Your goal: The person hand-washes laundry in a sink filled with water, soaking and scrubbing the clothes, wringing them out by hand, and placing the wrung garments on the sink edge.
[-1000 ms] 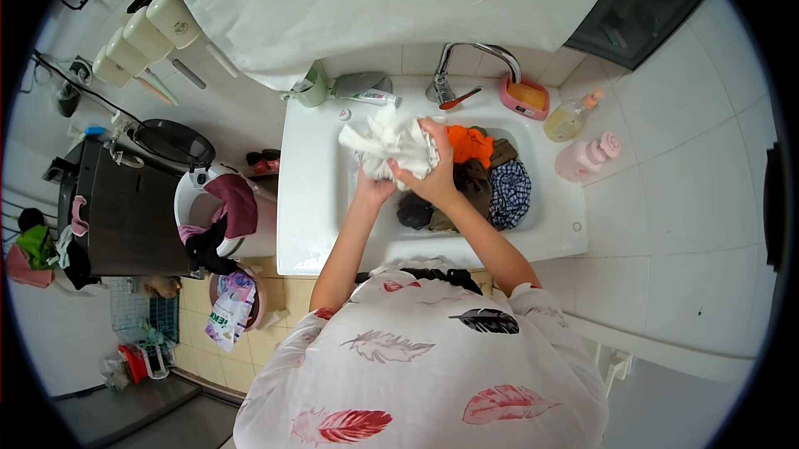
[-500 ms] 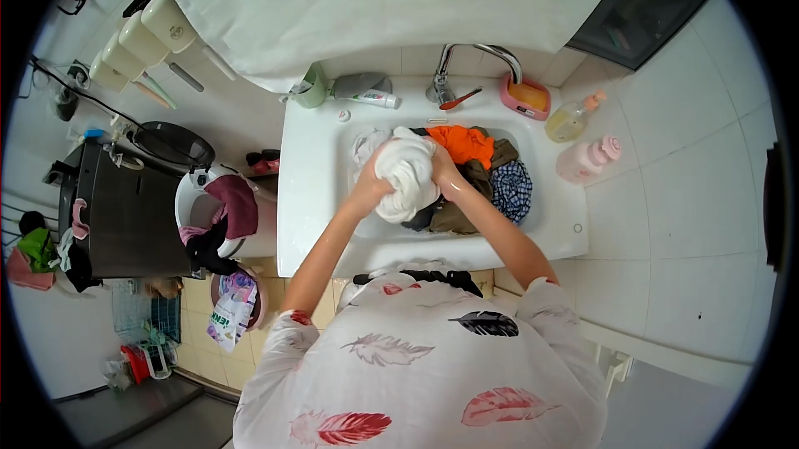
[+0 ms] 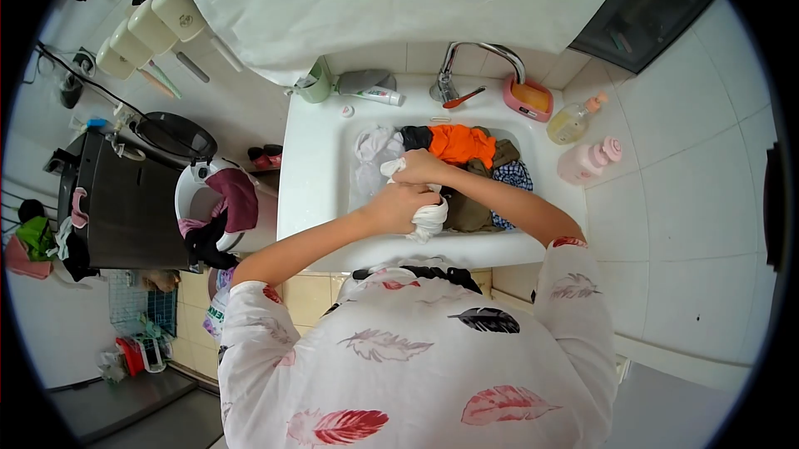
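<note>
A twisted white cloth garment [image 3: 429, 220] is held over the white sink [image 3: 320, 199]. My left hand [image 3: 399, 209] is closed round its lower part, with a bunched end hanging out toward me. Just beyond, my right hand [image 3: 421, 168] grips the upper part, and a short end pokes out at its left. Both hands are close together, with the wrists turned opposite ways. Below them in the basin lie an orange cloth [image 3: 462, 143], olive-brown clothes [image 3: 468, 212], a blue-white checked cloth [image 3: 513, 174] and a pale whitish cloth [image 3: 376, 149].
Behind the basin are a faucet [image 3: 445, 87], a red-handled brush [image 3: 464, 99], a pink soap dish [image 3: 528, 99] and a toothpaste tube [image 3: 382, 95]. Two pump bottles, one yellowish [image 3: 576, 120] and one pink [image 3: 589, 160], stand at right. A washer tub [image 3: 196, 199] with draped clothes is at left.
The white garment has gone from a bunched ball between both hands to a tight twist. My right hand moved left and my left hand came across nearer me, elbows spreading outward.
</note>
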Demonstrator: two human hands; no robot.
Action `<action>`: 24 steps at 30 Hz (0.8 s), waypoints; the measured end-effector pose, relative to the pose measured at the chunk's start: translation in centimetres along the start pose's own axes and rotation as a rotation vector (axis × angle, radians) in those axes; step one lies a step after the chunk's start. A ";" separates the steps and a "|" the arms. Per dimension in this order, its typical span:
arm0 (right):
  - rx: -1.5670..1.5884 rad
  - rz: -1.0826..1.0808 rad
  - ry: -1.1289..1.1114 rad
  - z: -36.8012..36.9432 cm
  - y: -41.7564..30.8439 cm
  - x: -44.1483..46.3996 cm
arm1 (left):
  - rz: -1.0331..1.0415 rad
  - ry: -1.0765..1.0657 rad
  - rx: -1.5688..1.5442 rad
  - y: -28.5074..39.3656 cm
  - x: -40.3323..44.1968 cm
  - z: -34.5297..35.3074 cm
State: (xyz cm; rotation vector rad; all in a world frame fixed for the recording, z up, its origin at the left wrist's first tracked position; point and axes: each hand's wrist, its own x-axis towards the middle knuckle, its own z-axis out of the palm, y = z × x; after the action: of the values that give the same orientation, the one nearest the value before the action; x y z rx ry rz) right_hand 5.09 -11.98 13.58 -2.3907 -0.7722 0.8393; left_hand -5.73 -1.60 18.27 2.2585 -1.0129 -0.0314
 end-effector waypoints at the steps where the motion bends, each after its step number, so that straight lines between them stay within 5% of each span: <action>1: -0.017 0.042 -0.045 -0.1 0.0 0.3 | -0.022 -0.042 -0.009 -0.5 -0.1 -0.2; 3: -0.037 0.082 -0.089 0.0 0.5 0.4 | -0.045 -0.080 -0.015 -1.4 -0.6 -0.4; 5: 0.700 -0.232 0.065 0.2 1.9 -0.6 | -0.322 0.112 -0.193 -2.4 -1.4 -0.6; 6: 0.825 -0.314 -0.047 -0.6 1.8 -1.5 | -0.435 0.139 -0.402 -1.7 -1.4 -1.5; 10: 1.228 -0.104 -0.067 -1.7 -0.5 -6.0 | -0.485 0.550 -0.559 -2.2 -2.4 0.6; 14: 1.209 -0.095 0.048 1.2 0.9 -5.5 | -0.627 0.674 -0.618 -2.3 -2.5 1.8; 16: 0.372 -0.249 0.342 2.7 0.4 -5.3 | -0.793 0.663 -0.427 -0.2 -1.6 1.5; 19: 0.707 -0.141 0.473 3.2 -1.1 -6.4 | -0.791 0.627 -0.427 -0.8 -1.2 2.6; 24: 0.530 -0.069 0.513 3.9 -0.7 -6.8 | -0.769 0.615 -0.440 -0.1 -1.8 3.3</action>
State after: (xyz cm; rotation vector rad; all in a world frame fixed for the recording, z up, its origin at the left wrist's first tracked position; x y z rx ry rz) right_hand -2.25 -14.84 14.04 -1.9537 -0.3631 0.3143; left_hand -7.78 -2.18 15.21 1.9161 0.1927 0.0973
